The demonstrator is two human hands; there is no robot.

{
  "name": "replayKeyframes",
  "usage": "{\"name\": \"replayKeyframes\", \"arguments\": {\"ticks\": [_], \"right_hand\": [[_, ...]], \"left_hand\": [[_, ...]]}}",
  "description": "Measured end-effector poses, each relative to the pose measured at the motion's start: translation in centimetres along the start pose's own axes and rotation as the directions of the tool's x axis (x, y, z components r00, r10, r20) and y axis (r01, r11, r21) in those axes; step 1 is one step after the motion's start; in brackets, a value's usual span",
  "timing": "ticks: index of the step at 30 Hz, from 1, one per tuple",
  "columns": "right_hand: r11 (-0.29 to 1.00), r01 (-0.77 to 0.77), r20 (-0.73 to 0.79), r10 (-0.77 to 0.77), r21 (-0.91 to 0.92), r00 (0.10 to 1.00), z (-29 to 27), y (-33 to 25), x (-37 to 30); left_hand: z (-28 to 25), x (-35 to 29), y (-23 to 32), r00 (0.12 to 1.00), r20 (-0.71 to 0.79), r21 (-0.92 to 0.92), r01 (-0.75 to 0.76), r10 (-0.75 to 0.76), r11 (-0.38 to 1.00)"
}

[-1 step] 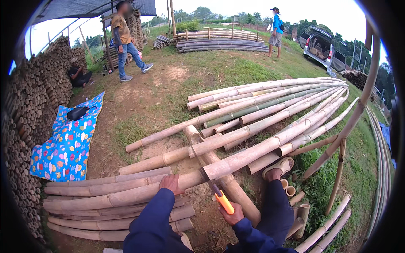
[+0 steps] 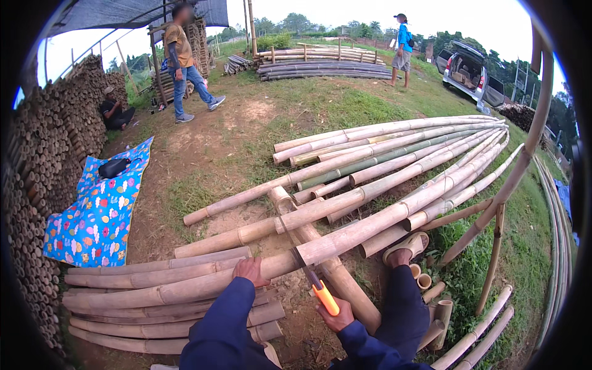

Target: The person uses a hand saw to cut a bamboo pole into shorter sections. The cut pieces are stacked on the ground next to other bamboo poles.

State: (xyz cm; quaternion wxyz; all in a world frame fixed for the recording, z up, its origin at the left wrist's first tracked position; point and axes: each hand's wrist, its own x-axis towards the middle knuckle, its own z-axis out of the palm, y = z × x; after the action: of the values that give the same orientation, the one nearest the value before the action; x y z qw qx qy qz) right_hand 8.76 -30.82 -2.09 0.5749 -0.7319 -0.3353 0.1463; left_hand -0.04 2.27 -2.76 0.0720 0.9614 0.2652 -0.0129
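Observation:
My left hand [image 2: 251,270] presses down on a long pale bamboo pole [image 2: 382,222] that runs from the lower left up to the right. My right hand [image 2: 336,319] grips the orange handle of a saw [image 2: 322,295] whose dark blade sits in a cut on that pole, just right of the left hand. Both arms wear dark blue sleeves. My knee in dark trousers and a foot in a sandal [image 2: 404,246] are to the right of the cut.
Cut bamboo lengths [image 2: 154,308] lie stacked at lower left, long poles [image 2: 394,148] fan out ahead. A flowered blue mat [image 2: 98,209] lies left, beside a wall of stacked bamboo ends [image 2: 49,154]. Short offcuts [image 2: 431,296] lie right. Three people and a car [image 2: 468,74] are farther off.

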Motion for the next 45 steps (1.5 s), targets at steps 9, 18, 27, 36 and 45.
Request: {"name": "replayKeyframes", "arguments": {"ticks": [9,18,27,36,45], "right_hand": [[0.998,-0.004,-0.045,0.007,0.067,0.999,0.7,0.5,-0.3],[0.998,-0.015,0.001,0.015,0.068,1.000,0.8,-1.1,0.0],[0.999,-0.029,0.022,0.029,-0.039,0.999,0.8,-0.9,-0.2],[0.999,-0.016,0.035,0.018,-0.039,0.999,0.9,-1.2,0.0],[1.000,-0.019,0.025,0.020,-0.025,0.999,0.9,-0.9,-0.1]], "left_hand": [[-0.1,0.4,-0.3,0.999,-0.034,0.011,0.030,-0.029,0.999],[0.5,0.4,-0.4,0.999,-0.045,0.018,0.027,-0.026,0.999],[-0.4,0.3,0.5,0.999,-0.032,0.045,0.035,-0.034,0.998],[-0.4,0.1,0.0,0.999,-0.048,0.015,0.022,-0.021,1.000],[-0.1,0.3,-0.2,0.998,-0.054,0.031,0.016,-0.015,0.999]]}}
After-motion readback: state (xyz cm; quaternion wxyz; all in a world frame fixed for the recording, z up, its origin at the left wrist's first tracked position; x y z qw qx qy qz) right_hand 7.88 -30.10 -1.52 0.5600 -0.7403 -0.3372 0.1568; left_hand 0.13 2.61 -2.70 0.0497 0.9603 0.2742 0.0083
